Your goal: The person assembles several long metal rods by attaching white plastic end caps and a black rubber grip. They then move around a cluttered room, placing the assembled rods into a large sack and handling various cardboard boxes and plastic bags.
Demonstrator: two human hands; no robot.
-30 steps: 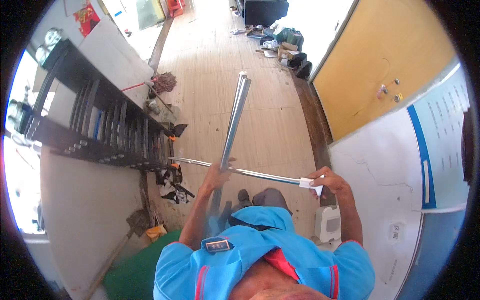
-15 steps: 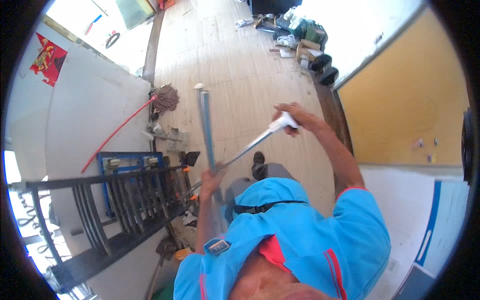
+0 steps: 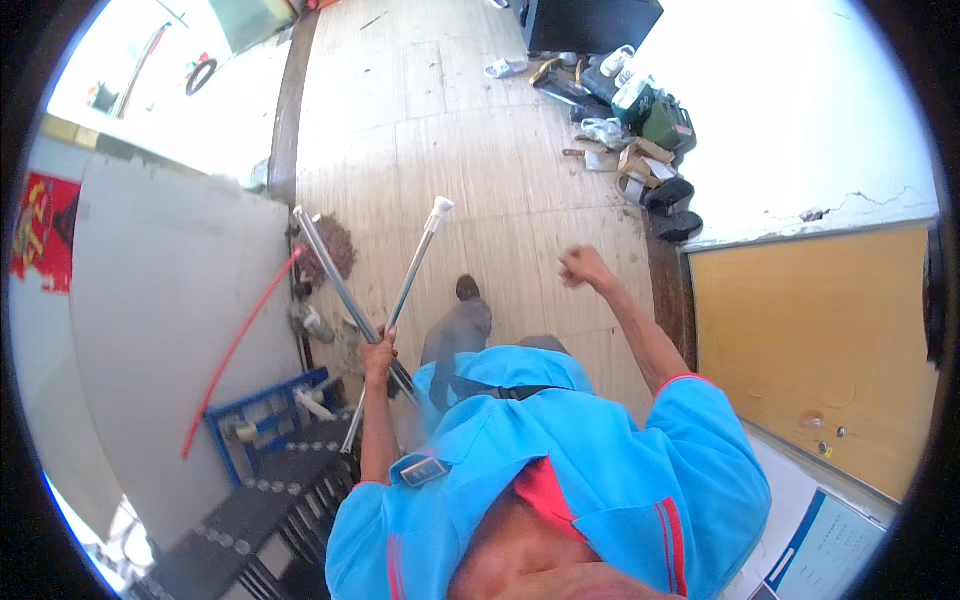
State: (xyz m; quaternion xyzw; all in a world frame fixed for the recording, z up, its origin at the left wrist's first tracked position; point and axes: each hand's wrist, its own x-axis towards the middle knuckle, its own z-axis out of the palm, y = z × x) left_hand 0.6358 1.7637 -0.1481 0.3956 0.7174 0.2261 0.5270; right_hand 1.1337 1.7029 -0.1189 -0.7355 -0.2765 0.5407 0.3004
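Note:
My left hand (image 3: 378, 358) is closed around several slim metal poles in front of my left side. One grey pole (image 3: 340, 270) leans up to the left, with another tube end just behind it. A thinner pole with a white end fitting (image 3: 415, 258) slants up to the right from the same grip. The lower ends run down beside my left forearm. My right hand (image 3: 587, 268) is raised over the floor on the right, fingers curled, with nothing visible in it and apart from the poles.
A mop (image 3: 245, 340) with a red handle leans at the left wall. Below it are a blue metal frame (image 3: 230, 440) and a black slatted rack (image 3: 225, 525). At the right wall lie dark slippers (image 3: 672, 210), a cleaver (image 3: 598, 160) and a green can (image 3: 668, 125), near a yellow door (image 3: 810, 340).
My right hand has let go of the white pole end and moved away from it. The poles have swung left and spread apart. I have moved forward along the floor.

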